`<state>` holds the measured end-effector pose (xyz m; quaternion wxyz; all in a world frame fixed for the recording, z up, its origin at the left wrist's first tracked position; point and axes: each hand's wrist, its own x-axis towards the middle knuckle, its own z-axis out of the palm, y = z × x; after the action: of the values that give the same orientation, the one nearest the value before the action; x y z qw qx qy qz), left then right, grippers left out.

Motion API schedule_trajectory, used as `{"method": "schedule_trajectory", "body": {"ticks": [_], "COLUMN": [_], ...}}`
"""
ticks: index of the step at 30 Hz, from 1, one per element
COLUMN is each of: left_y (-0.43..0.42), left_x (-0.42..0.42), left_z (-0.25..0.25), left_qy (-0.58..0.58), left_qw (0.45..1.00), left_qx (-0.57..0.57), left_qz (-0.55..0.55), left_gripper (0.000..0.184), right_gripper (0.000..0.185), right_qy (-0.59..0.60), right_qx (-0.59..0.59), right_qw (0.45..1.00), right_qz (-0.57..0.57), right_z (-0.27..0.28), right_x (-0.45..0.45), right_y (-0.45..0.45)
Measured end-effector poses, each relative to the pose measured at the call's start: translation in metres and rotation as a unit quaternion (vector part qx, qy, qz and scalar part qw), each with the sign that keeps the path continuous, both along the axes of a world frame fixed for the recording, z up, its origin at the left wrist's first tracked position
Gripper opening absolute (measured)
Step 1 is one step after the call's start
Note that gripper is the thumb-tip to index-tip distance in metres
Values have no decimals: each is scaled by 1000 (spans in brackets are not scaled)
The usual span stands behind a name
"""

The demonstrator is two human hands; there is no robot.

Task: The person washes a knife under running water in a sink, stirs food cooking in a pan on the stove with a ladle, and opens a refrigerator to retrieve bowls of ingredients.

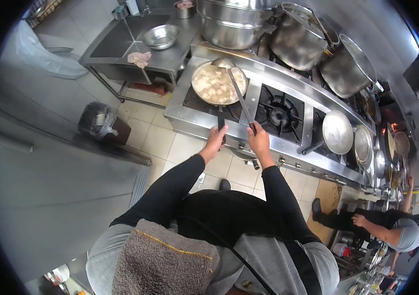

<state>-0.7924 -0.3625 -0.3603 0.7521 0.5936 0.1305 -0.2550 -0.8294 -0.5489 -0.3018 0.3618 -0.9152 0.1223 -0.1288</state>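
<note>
A frying pan (219,101) full of pale chunks in a light broth sits on the left burner of the stove. My left hand (214,141) is wrapped round the pan's black handle, which points toward me. My right hand (259,144) grips the dark end of a long-handled ladle (239,93). The ladle's bowl rests at the far rim of the pan, partly over the food.
Right of the pan is a bare burner (279,114), then an empty pan (337,132). Large pots (298,42) line the back. A sink counter (162,60) with a metal bowl (161,37) stands left, near a bin (102,123). A co-worker (391,226) works at far right.
</note>
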Motion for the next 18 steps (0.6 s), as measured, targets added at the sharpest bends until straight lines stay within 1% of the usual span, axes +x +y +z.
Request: {"method": "schedule_trajectory", "body": {"ticks": [2,4,6,7,8,9,10,11,14,16,17,18], "left_y": [24,68,122,150,184,218,247,275,348,371,381,390], "left_x": [-19,-48,-86,-103,-126,-154,-181,-207,-299,-344,-356,-366], "left_z": [-4,-30,-44,-68,-87,-111,-114,-124,-152,-170,-189,-204], "left_qy": [-28,-25,-17,-13,-25,-14,32,60,145,147,85,19], "left_qw": [999,998,996,986,974,970,960,954,926,911,906,891], "left_qx": [20,22,58,149,212,236,277,293,339,375,412,452], "left_qz": [-23,-58,-68,-67,-73,-47,-26,-2,80,86,32,-18], "left_gripper": [63,73,74,75,73,73,74,73,71,69,53,39], "right_gripper": [38,37,37,37,38,40,42,44,52,55,58,57], "right_qy": [-8,-13,-1,5,-13,7,26,43,65,70,72,45], "right_qx": [-10,-10,0,4,-3,1,4,7,-38,-1,18,69], "right_qw": [1000,1000,1000,1000,999,999,999,998,996,997,997,997], "right_qz": [9,21,26,29,36,37,39,41,45,38,33,-1], "right_z": [-4,-24,-34,-37,-40,-41,-40,-37,-24,-2,5,5], "right_x": [11,10,3,0,-3,-6,-7,-7,-9,-13,-14,-15], "right_y": [5,3,6,7,9,9,8,8,6,7,6,2]}}
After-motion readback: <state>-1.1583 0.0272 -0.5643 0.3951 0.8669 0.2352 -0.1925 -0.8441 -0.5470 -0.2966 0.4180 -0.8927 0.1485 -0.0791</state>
